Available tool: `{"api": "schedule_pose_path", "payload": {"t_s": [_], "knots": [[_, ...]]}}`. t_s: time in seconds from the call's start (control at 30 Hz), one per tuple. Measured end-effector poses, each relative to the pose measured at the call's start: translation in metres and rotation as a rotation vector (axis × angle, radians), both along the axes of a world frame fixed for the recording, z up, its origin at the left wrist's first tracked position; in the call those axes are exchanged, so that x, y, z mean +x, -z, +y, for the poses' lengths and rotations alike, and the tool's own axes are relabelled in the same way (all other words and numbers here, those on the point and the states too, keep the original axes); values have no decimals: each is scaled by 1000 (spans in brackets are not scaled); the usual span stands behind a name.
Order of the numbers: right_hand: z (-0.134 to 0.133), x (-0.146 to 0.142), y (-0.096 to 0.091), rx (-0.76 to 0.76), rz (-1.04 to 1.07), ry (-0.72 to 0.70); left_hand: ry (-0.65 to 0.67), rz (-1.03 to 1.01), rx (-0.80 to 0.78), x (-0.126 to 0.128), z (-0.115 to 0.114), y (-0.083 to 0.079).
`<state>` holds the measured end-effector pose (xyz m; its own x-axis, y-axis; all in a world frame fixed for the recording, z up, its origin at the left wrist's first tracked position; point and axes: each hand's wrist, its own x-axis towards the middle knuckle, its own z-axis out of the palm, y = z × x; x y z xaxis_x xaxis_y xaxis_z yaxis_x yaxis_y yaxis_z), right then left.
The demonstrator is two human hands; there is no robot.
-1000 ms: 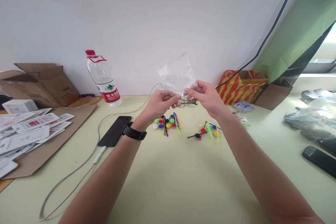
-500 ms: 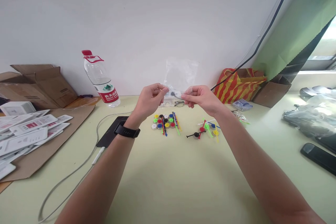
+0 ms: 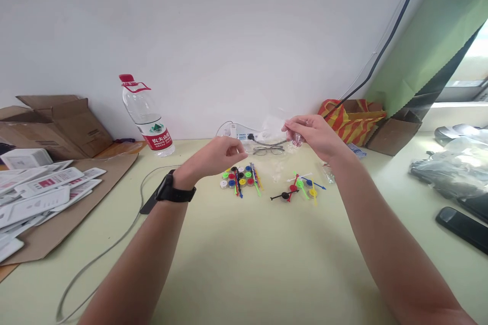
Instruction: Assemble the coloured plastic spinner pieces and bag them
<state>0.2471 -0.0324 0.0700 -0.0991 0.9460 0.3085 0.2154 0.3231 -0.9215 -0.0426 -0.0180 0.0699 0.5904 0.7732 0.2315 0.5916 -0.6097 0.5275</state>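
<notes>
A clear plastic bag, crumpled and hard to see against the wall, hangs from the fingertips of my right hand. My left hand is apart from the bag, its fingers loosely curled with nothing visible in them. Just beneath it, several round coloured pieces stand in rows on the table. Thin coloured sticks lie across and beside those rows. Below my right hand is a group of round pieces with arrow-tipped sticks on them, in black, red, green, blue and yellow.
Behind my hands are eyeglasses and a white power strip. A water bottle stands at the left, near white cards on cardboard. A striped bag is at the back right; a black phone-like object lies at the right.
My left hand has let go of the plastic bag and moved down and slightly left. My right hand has shifted right and up with the bag, which is now more crumpled.
</notes>
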Motion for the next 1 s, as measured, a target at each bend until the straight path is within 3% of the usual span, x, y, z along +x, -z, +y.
{"api": "schedule_pose_path", "payload": {"t_s": [0.1, 0.23, 0.33, 0.63, 0.87, 1.0], "knots": [[-6, -8, -1, -57, -125, -16, -76, -44, 304, 10, -13, -7], [-14, -30, 1, -35, -119, -121, 77, -137, 443, 31, -43, -23], [-19, -41, 0, -42, -103, -210, 141, -110, 450, 37, -53, -27], [-39, -47, -17, -153, -190, -322, 121, -57, 392, 34, -46, -23], [-39, -43, -15, -177, -259, -373, 138, -20, 396, 36, -49, -22], [-39, -40, -13, -178, -242, -482, 154, -21, 405, 36, -47, -21]]}}
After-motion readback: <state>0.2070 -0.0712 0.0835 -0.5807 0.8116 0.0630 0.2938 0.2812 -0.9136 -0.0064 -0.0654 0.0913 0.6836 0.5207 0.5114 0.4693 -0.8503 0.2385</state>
